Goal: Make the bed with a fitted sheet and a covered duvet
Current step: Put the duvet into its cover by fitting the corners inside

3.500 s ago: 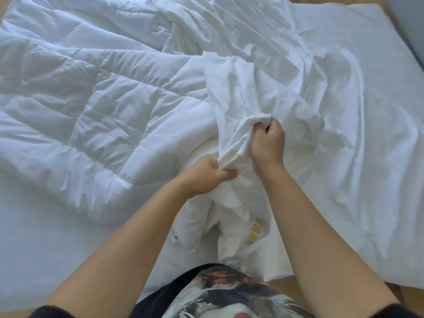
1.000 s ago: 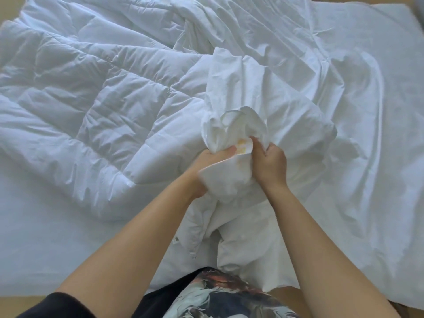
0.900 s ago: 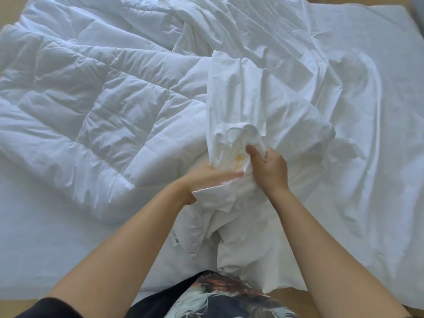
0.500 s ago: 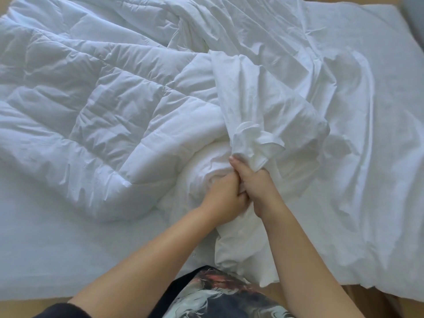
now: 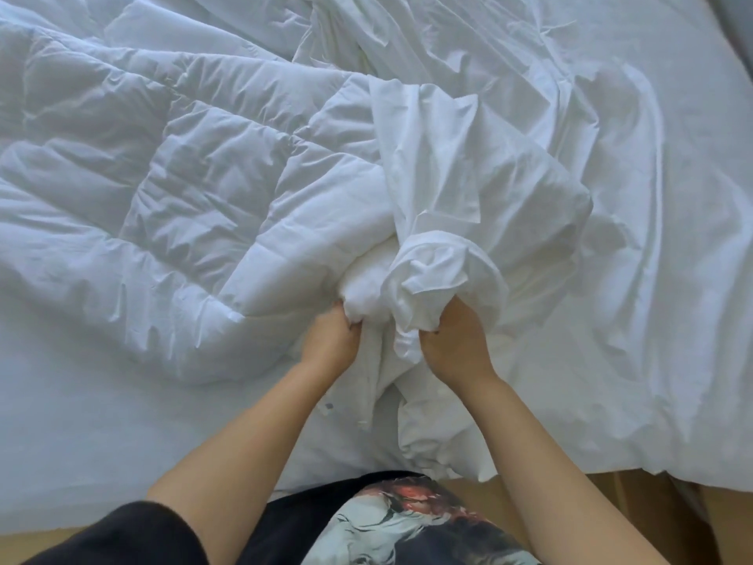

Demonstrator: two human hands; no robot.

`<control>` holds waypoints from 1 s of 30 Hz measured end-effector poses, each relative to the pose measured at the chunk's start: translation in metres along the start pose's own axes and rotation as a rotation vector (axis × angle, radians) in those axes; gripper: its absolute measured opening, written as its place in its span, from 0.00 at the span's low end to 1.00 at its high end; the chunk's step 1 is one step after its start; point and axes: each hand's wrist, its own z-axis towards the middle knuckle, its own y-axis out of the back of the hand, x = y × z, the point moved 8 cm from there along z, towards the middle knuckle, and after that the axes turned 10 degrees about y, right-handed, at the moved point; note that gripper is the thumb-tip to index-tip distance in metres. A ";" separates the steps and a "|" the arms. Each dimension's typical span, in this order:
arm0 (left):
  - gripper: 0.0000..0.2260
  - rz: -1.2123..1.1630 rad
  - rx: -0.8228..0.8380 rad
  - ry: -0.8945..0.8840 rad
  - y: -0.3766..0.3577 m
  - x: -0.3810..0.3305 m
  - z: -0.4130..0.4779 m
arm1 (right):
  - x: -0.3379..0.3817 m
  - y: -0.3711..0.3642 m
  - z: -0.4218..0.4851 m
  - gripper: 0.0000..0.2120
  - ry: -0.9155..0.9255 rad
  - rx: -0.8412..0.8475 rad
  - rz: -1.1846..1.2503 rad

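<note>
A smooth fitted sheet (image 5: 102, 422) lies flat across the lower left of the frame, its near edge meeting the tan floor (image 5: 570, 507) along the bottom. The puffy, box-quilted white duvet (image 5: 183, 189) fills the upper left and centre, and the thin, creased duvet cover (image 5: 570, 279) spreads over the right. At centre the left hand (image 5: 330, 344) grips a bunched duvet corner, and just beside it the right hand (image 5: 456, 344) clutches the cover's rolled cuff.
</note>
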 end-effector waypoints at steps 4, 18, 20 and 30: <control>0.12 -0.284 -0.038 -0.177 0.054 -0.068 0.003 | 0.010 -0.012 -0.023 0.06 0.054 0.020 -0.130; 0.11 -0.427 0.003 -0.025 0.065 -0.112 0.017 | 0.036 0.002 -0.042 0.14 -0.059 -0.275 0.820; 0.06 -0.467 0.066 -0.040 0.063 -0.106 0.007 | 0.025 -0.001 -0.043 0.13 -0.185 -0.276 0.799; 0.36 0.046 0.064 -0.775 0.060 -0.068 -0.079 | 0.026 0.013 -0.023 0.07 -0.226 -0.405 0.444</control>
